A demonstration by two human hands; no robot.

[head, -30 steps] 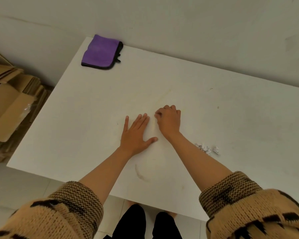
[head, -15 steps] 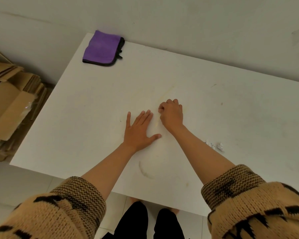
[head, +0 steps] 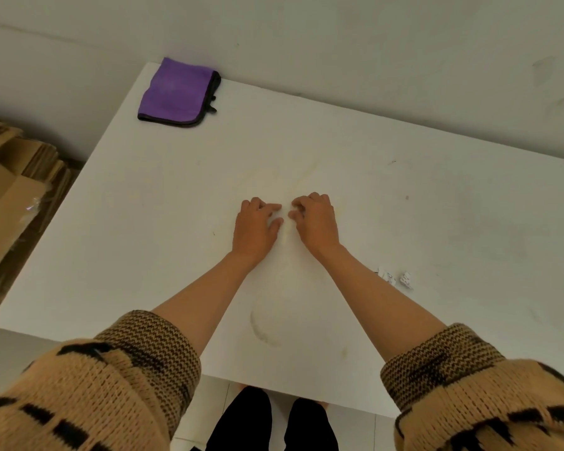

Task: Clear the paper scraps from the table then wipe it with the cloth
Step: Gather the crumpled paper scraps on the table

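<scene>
A folded purple cloth (head: 176, 92) with dark trim lies at the far left corner of the white table (head: 453, 229). A few small crumpled paper scraps (head: 392, 277) sit just right of my right forearm. My left hand (head: 256, 227) and my right hand (head: 315, 222) rest side by side at the table's middle. Both have curled fingers, and their fingertips almost meet. A faint pale crease runs between them. Whether they pinch something white I cannot tell.
Flattened cardboard boxes (head: 10, 206) are stacked on the floor left of the table. A grey wall runs behind the far edge. A curved brownish stain (head: 264, 330) marks the table near the front edge, with faint yellowish smears beyond the hands.
My left hand lay flat with its fingers spread; its fingers have now curled and moved toward my right hand. The right hand stays bunched in place.
</scene>
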